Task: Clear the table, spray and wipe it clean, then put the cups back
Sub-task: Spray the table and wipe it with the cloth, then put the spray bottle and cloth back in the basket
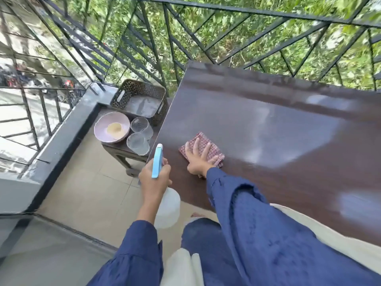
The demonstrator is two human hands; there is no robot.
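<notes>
I'm out on a balcony in daylight. Beige tiled floor [86,182] lies near left, a grey ledge [68,141] borders it, and a black metal railing [268,14] stands far, with green foliage [237,27] beyond.

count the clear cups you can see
2. Both stand on the low side table: the far cup next to the basket, the near cup beside the pink bowl. None looks hidden.

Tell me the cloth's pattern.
Red-and-white checks on the cloth under the right hand; head view shows it best.
</notes>
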